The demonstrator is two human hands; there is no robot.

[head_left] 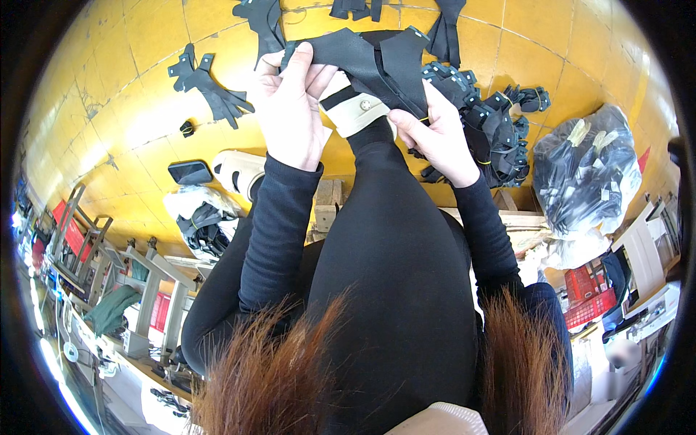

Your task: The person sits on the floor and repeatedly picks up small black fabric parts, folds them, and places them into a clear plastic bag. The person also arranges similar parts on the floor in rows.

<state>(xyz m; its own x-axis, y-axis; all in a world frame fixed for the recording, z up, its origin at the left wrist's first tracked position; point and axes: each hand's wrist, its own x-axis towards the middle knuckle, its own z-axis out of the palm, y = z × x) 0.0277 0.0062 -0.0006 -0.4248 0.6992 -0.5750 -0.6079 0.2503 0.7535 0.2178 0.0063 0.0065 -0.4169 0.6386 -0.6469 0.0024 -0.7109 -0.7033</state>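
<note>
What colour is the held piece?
The held piece is near-black, best seen in the head view.

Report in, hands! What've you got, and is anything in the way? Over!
Left hand: pinching black fabric piece. Right hand: gripping its other end. Piece hides part of cream shoe. No obstruction seen.

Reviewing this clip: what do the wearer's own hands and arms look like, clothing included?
The left hand and right hand are both ungloved. Long, close-fitting dark sleeves, near black, cover both forearms down to the wrists: the left sleeve and the right sleeve look plain, with soft folds and no marking that shows.
</note>
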